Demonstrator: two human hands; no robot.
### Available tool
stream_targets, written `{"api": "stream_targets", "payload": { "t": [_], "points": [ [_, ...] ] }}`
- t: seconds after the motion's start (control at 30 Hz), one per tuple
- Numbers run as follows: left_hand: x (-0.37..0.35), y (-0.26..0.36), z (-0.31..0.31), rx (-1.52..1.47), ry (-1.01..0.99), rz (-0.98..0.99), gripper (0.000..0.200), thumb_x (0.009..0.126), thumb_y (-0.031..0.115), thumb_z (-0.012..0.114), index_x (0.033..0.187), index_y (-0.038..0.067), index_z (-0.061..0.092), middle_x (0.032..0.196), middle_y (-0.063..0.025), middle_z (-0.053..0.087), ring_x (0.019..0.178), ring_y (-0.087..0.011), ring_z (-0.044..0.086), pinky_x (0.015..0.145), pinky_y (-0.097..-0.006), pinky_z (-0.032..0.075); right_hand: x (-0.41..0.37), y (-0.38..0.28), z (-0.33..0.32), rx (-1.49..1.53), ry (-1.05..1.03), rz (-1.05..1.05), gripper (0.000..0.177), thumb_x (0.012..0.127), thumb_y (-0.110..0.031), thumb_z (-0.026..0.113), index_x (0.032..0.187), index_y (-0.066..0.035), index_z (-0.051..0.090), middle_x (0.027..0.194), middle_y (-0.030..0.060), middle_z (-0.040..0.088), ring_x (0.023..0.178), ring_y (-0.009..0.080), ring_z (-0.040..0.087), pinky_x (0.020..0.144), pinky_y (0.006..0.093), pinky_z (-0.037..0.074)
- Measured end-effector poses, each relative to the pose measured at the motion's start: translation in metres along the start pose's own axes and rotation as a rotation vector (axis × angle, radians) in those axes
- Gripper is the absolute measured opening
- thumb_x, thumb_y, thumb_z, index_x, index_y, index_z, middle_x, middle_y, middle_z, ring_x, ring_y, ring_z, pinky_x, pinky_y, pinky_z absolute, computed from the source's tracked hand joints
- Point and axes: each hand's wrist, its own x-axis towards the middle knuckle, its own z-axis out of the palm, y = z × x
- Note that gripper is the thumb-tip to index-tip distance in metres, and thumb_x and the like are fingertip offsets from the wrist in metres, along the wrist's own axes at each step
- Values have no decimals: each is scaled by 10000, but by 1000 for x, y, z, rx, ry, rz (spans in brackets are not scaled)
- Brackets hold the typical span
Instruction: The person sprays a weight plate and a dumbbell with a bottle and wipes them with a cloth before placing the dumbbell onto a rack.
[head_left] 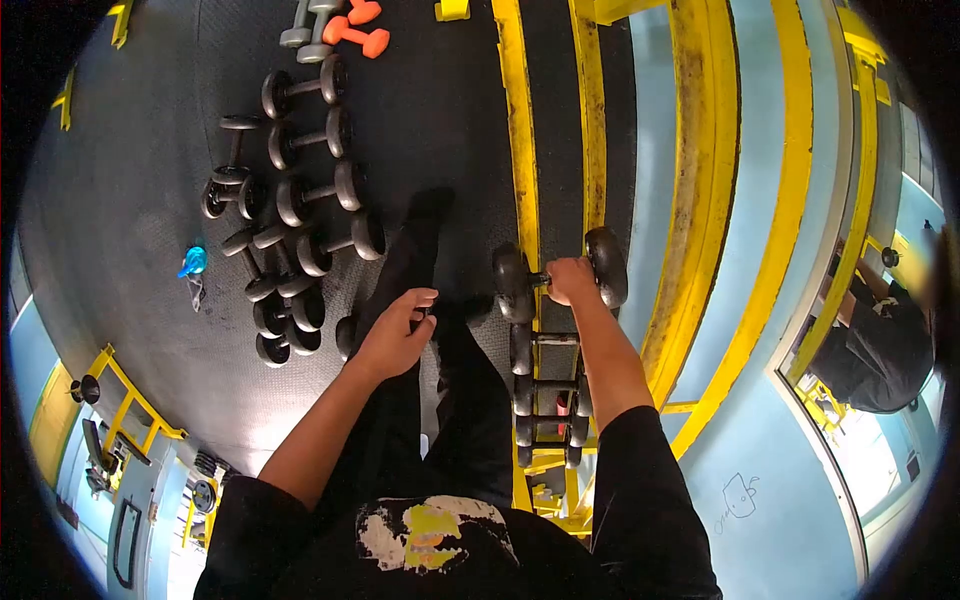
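My right hand [572,281] is wrapped round the handle of a large black dumbbell [514,284], at the yellow rack [520,130]. Below it, towards my body, several more black dumbbells [523,348] lie in a row along the rack. My left hand [397,335] is in front of my legs, with its fingers curled and thumb near them. A small dark thing shows between those fingers, too small to name. Left of that hand, a black dumbbell [342,240] lies on the dark floor.
Several black dumbbells [303,193] are spread over the floor at left. Orange dumbbells [358,37] and grey ones [316,30] lie at the top. A blue object [193,262] is at far left. A mirror [880,330] stands at right beside the blue wall [760,470].
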Motion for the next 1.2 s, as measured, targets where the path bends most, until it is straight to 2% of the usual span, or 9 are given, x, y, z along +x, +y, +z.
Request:
{"api": "stream_targets", "payload": {
  "t": [0.13,0.47,0.67,0.83,0.9,1.03,1.1,1.17,1.2],
  "points": [
    [-2,-11,15,24,-42,37,386,979,103,554,1350,44,466,1281,-164,582,1083,-240,621,920,-366,489,6,8,16,33,-33,58,332,861,-218,632,1161,-78,653,1162,163,669,1111,358,626,969,495,484],
    [-10,-29,47,63,-129,-56,389,972,90,556,1348,43,471,1284,-176,587,1131,-273,611,933,-393,504,30,3,40,134,-58,138,353,851,-107,594,1197,-50,640,1231,176,651,1144,380,616,995,490,490],
    [-6,-31,51,13,-27,-39,366,990,99,533,1347,39,481,1243,-167,600,955,-200,634,844,-337,516,21,-3,25,140,-66,125,355,850,-91,598,1200,-45,633,1161,195,668,1099,378,633,1008,512,469],
    [5,-21,58,-76,6,-80,349,948,72,570,1292,21,538,1224,-163,623,1049,-256,657,895,-348,499,24,-5,38,188,-68,184,401,865,-143,626,1250,-35,590,1282,186,601,1213,353,561,1100,499,386],
    [6,-24,61,-102,1,-66,341,949,71,566,1286,22,544,1224,-160,623,1047,-253,657,892,-343,498,14,-15,38,202,36,219,493,877,-186,645,1328,-34,517,1407,162,502,1343,321,437,1172,484,284],
    [3,-29,53,34,-21,-10,325,966,81,561,1287,33,540,1210,-140,621,1007,-218,643,879,-342,501,-3,-36,43,110,48,251,546,899,-162,618,1404,-37,455,1496,171,407,1398,316,362,1198,475,227],
    [2,-36,46,113,-25,41,317,984,93,552,1296,43,533,1211,-122,619,981,-187,628,869,-339,500,-4,-44,67,219,428,264,535,903,-174,615,1396,-23,473,1498,171,398,1406,330,347,1206,470,212],
    [-2,-43,27,138,40,95,316,938,42,579,1252,21,555,1168,-156,630,985,-235,658,873,-339,509,-20,-54,66,319,443,273,527,905,-182,612,1389,-20,481,1494,172,403,1412,334,339,1202,470,221],
    [-4,-37,18,79,65,-25,306,934,28,577,1239,22,562,1147,-141,642,960,-220,657,861,-332,511,-26,-60,60,401,466,289,520,907,-189,608,1383,-17,488,1490,174,409,1418,338,331,1198,471,229]
  ]
}}
